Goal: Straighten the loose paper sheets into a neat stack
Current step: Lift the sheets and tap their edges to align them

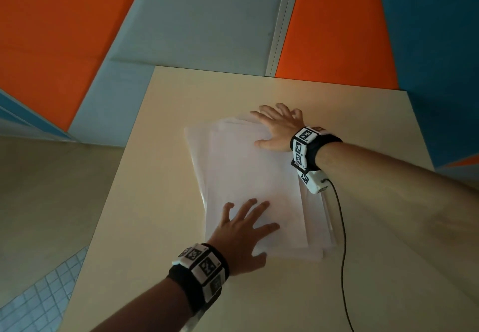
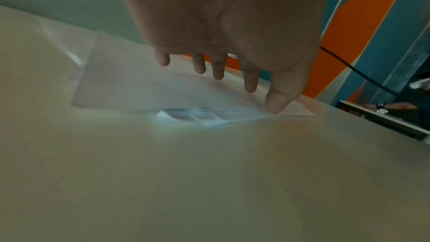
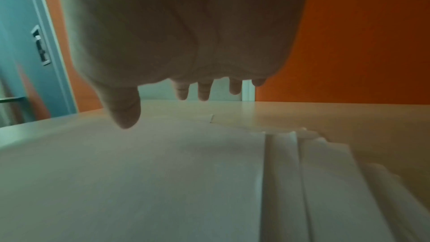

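A pile of white paper sheets (image 1: 248, 176) lies fanned and uneven on the beige table (image 1: 363, 215); offset edges show at its right side (image 3: 302, 163) and near corner (image 2: 186, 97). My left hand (image 1: 243, 225) lies flat with spread straight fingers on the pile's near left corner. In the left wrist view the left hand (image 2: 221, 62) hovers fingers down, thumb tip touching the paper. My right hand (image 1: 277, 126) rests flat with spread fingers on the far right corner. Seen from the right wrist, the right hand (image 3: 186, 87) has straight fingers over the sheets.
A black cable (image 1: 342, 228) runs from the right wrist device down across the table's right part. The table's left edge (image 1: 108, 202) drops to the floor. Orange and blue wall panels (image 1: 337, 33) stand behind the far edge.
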